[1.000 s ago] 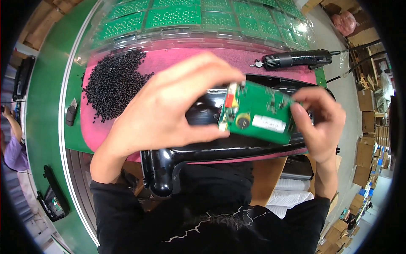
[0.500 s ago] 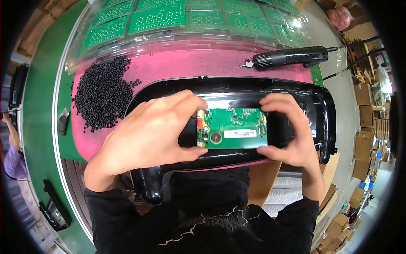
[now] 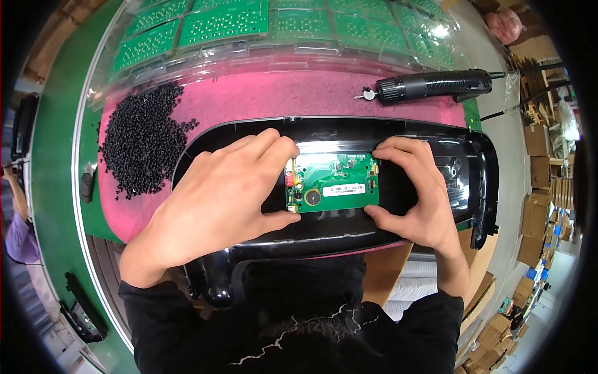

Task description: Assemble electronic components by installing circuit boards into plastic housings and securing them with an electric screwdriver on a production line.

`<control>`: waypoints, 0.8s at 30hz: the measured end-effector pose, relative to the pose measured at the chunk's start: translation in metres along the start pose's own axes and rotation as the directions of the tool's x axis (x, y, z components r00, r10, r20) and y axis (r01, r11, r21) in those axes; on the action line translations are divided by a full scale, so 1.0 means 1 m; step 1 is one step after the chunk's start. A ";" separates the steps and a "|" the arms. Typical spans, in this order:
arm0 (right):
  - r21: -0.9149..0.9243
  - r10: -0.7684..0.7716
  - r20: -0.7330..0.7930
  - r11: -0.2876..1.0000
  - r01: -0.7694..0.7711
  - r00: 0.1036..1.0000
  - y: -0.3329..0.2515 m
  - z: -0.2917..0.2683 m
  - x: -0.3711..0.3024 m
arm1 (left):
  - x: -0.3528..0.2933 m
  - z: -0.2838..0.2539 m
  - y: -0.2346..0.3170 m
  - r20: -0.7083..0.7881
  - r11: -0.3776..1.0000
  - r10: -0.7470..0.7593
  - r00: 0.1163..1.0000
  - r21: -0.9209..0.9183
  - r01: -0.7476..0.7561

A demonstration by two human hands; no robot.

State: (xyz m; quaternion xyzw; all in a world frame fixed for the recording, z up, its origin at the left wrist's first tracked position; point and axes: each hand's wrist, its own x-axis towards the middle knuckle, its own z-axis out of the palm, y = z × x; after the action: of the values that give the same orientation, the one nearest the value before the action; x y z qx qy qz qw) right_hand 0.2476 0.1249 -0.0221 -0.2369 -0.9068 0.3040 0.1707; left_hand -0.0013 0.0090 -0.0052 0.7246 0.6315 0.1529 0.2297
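- At the centre of the head view, the green circuit board (image 3: 332,182) lies flat, component side up, in a recess of the glossy black housing (image 3: 436,140).
- Your left hand (image 3: 215,199) comes in from 8 o'clock. Its fingers curl over the board's left edge and the thumb sits at the lower left corner, so the hand is partly closed and pinching that end.
- Your right hand (image 3: 417,199) comes in from 5 o'clock. Fingertips rest on the top right corner, thumb under the lower right edge. It is likewise half closed on the board, apparently to keep it square in the recess.
- The housing lies lengthwise across the pink mat (image 3: 268,100), which probably protects the gloss finish.
- At 10 o'clock from the board, a heap of black pellets (image 3: 140,140) sits on the mat, clear of the housing.
- At 1 o'clock, a black electric screwdriver (image 3: 430,85) lies on its side, near the housing but untouched.
- At 12 o'clock, trays of green boards (image 3: 224,22) run along the far edge under clear covers.
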 end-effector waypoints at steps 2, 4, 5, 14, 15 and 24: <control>0.011 0.008 0.008 1.000 -0.008 1.000 0.000 0.000 0.000 | 0.000 -0.001 0.001 -0.001 1.000 0.000 1.000 -0.002 0.000; 0.012 0.011 0.012 1.000 -0.012 1.000 0.000 -0.001 0.001 | 0.000 -0.002 0.002 0.028 1.000 -0.019 0.999 0.006 0.019; 0.012 0.015 0.017 1.000 -0.015 1.000 0.000 -0.001 0.001 | 0.001 -0.002 0.001 0.029 1.000 -0.020 0.999 0.005 0.020; -0.006 0.035 0.019 0.999 -0.034 0.999 -0.001 -0.001 0.003 | 0.000 -0.005 -0.001 0.003 1.000 0.029 1.000 -0.009 -0.029; -0.017 0.033 0.014 0.999 -0.033 0.999 -0.001 -0.002 0.003 | 0.000 -0.004 -0.001 -0.003 1.000 0.002 1.000 0.006 -0.002; 0.022 0.133 0.071 0.991 -0.134 0.989 -0.019 -0.008 0.005 | -0.013 -0.006 -0.013 -0.105 0.986 0.070 0.992 -0.143 -0.085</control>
State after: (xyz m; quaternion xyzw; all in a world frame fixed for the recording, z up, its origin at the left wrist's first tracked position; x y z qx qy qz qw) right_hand 0.2412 0.1178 -0.0032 -0.2842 -0.8902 0.3346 0.1217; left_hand -0.0176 -0.0021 -0.0066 0.7212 0.6006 0.2436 0.2446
